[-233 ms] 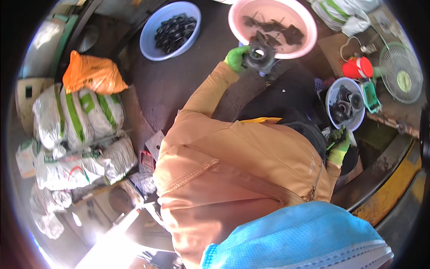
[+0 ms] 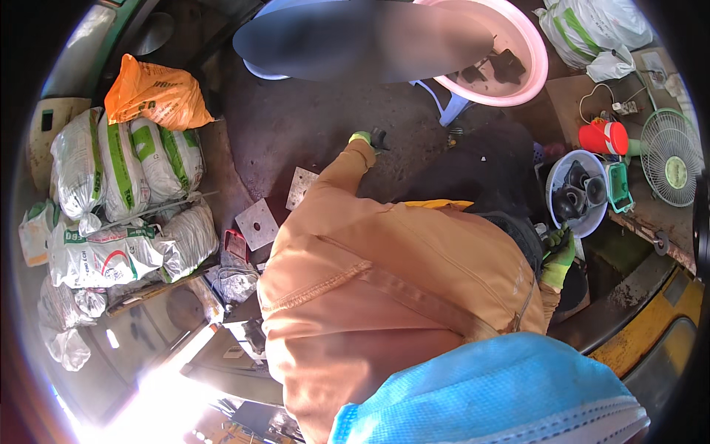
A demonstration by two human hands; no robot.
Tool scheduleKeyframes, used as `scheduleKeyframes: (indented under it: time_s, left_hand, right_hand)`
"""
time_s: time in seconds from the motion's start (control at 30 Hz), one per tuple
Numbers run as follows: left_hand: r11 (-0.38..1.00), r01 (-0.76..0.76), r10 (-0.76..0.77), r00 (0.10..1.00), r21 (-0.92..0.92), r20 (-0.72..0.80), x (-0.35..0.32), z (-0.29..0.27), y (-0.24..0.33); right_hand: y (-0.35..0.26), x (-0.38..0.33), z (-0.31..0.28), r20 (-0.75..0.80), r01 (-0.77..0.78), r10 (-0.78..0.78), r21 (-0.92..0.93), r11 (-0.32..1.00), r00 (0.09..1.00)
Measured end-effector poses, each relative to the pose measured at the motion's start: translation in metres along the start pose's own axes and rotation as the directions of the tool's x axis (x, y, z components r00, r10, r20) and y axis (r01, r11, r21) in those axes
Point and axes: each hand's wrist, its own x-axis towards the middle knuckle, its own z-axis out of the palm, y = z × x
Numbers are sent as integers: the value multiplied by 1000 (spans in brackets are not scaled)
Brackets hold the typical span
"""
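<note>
While my gloved left hand (image 2: 370, 138) presses closed on the dark floor (image 2: 296, 126) for support, my right hand (image 2: 558, 251) hangs half-curled, empty, beside the blue basin (image 2: 556, 172).

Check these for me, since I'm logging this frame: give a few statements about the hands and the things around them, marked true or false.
1. The left hand wears a green glove. True.
2. The right hand rests inside the pink basin. False: it is beside the small blue bowl of dark parts.
3. The orange bag sits above the white sacks. True.
4. The fan is at the left edge. False: it stands at the right.
</note>
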Motion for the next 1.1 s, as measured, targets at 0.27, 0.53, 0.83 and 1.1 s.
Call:
scheduleKeyframes:
  time_s: [0.27, 0.53, 0.83, 1.1]
  left_hand:
    - [971, 209, -235, 718, -119, -655, 58, -138, -91]
    - [-94, -388, -280, 894, -917, -350, -6, -237, -5]
    - [-103, -506, 513, 710, -856, -481, -64, -214, 283]
    - [220, -959, 962, 183, 178, -202, -69, -148, 533]
  right_hand:
    - [-7, 20, -22, 71, -42, 37, 71, 997, 997]
    - [8, 4, 8, -72, 14, -5, 118, 993, 997]
    - [-7, -3, -45, -213, 284, -211, 415, 865, 954]
    - [0, -21, -15, -243, 334, -251, 407, 850, 937]
